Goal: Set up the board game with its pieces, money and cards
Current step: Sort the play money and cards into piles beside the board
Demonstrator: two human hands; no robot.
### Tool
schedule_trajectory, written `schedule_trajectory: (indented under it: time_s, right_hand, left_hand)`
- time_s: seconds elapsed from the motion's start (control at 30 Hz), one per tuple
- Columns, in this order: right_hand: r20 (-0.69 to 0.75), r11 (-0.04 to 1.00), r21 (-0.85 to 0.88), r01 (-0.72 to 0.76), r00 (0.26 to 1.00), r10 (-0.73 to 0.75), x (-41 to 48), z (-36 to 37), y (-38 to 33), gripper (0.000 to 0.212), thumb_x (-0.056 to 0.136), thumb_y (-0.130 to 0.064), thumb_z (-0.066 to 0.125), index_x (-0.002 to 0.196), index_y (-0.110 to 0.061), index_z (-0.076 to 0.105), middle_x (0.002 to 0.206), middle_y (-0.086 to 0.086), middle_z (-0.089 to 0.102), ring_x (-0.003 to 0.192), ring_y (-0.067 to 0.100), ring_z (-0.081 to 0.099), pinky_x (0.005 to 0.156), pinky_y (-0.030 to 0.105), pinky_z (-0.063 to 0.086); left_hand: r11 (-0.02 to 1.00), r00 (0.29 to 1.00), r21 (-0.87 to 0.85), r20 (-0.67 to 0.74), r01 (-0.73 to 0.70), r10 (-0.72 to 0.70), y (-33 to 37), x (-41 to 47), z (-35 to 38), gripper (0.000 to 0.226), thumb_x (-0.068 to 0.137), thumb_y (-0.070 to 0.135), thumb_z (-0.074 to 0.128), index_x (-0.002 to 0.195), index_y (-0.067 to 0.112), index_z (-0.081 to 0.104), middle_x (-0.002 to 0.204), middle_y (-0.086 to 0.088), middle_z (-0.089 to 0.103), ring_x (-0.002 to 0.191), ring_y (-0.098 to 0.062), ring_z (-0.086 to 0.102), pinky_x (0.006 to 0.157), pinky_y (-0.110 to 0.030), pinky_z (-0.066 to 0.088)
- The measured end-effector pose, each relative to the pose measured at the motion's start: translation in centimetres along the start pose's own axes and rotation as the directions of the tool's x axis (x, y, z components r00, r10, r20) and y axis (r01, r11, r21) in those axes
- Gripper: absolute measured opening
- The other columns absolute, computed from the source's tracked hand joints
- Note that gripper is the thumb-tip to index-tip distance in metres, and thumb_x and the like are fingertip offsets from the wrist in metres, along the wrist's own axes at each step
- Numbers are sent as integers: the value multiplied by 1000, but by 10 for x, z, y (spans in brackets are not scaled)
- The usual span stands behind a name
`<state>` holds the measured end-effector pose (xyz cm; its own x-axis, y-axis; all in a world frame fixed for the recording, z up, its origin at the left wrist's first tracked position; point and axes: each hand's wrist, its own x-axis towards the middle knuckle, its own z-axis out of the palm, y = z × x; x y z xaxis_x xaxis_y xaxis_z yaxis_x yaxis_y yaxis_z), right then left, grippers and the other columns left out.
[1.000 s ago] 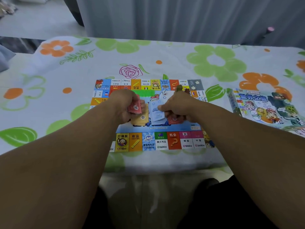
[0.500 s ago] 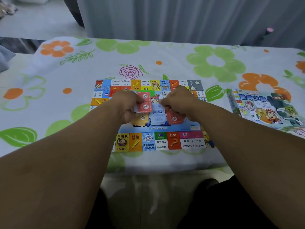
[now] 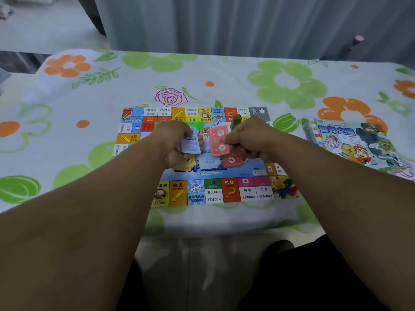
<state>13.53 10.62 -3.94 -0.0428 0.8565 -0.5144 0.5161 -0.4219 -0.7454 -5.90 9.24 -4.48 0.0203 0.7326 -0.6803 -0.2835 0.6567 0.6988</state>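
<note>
Left hand [image 3: 177, 142] of mine grips pale blue notes [image 3: 190, 146] above the board [image 3: 195, 192]; my right hand [image 3: 249, 138] pinches a red note [image 3: 219, 142]. Game box [image 3: 350, 145] lies right, contents hidden.

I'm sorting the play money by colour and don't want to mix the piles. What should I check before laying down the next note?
1. Board flat on the cloth: ok.
2. Right hand pinches a red note: ok.
3. Red pile lies on the board, below that note: ok.
4. Left hand holds blue notes: ok.
5. Red pile clear of the blue pile: cannot tell, the hands cover part of both.
</note>
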Motion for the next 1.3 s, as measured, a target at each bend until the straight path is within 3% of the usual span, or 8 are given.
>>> schedule_trajectory:
  time_s: [0.1,0.33,0.53,0.63,0.73,1.0,1.17,1.3]
  right_hand:
    - [17,995,-87,-54,998,55,-3,-10,7,24,88,-21,78,82,-2,65,66,14,63,46,17,42,38,20,26]
    - [-42,974,-209,-86,996,79,-2,-13,15,34,85,-25,81,72,1,63,42,2,57,29,10,38,35,17,29]
    - [-99,962,-272,9,994,-37,-1,-7,9,34,84,-20,81,76,-7,51,65,8,52,46,16,45,40,22,33]
    - [-7,987,-124,107,994,-108,-2,2,3,34,89,-21,76,70,-10,51,66,7,50,41,13,45,37,18,33]
    - [51,986,-41,164,985,-162,-6,15,-6,34,95,-32,68,75,-6,61,62,5,56,47,17,44,39,19,33]
    - [37,996,2,87,996,-87,2,28,-14,27,93,-22,71,88,4,66,67,13,61,46,16,44,43,22,33]
    - [39,998,-54,-8,999,10,7,23,-4,33,92,-24,73,69,-2,62,40,2,54,29,12,38,36,19,31]
    - [23,996,-84,-14,1000,16,11,26,-1,29,90,-22,76,74,-3,62,43,1,59,29,10,43,35,17,36]
  left_hand:
    - [999,1000,-25,12,22,-22,1,-2,0,16,95,1,37,96,4,53,71,-15,65,69,-28,66,61,-37,61]
    - [999,1000,-45,1,16,-16,0,-2,0,21,96,-1,35,103,2,54,100,-21,66,93,-36,69,68,-45,61]
    - [1000,1000,26,-23,0,1,0,0,2,18,96,-9,45,109,1,53,112,-24,65,91,-38,72,54,-46,60]
    - [998,999,58,-31,-5,7,-1,0,4,11,95,-7,54,104,-2,58,107,-22,68,72,-32,74,47,-39,58]
    - [998,1000,66,-21,2,0,-1,1,4,11,95,-6,57,105,-2,60,104,-20,71,78,-31,74,52,-38,60]
    - [999,999,52,-43,4,-2,0,-1,-2,13,94,-2,59,107,1,59,95,-18,74,69,-27,75,49,-36,58]
    - [999,997,35,-71,-25,27,4,-1,-16,25,98,1,43,121,-1,54,93,-18,66,75,-27,67,74,-42,61]
    - [999,996,37,-83,-36,39,6,-4,-19,27,98,-1,38,122,2,51,95,-19,67,80,-28,68,81,-45,60]
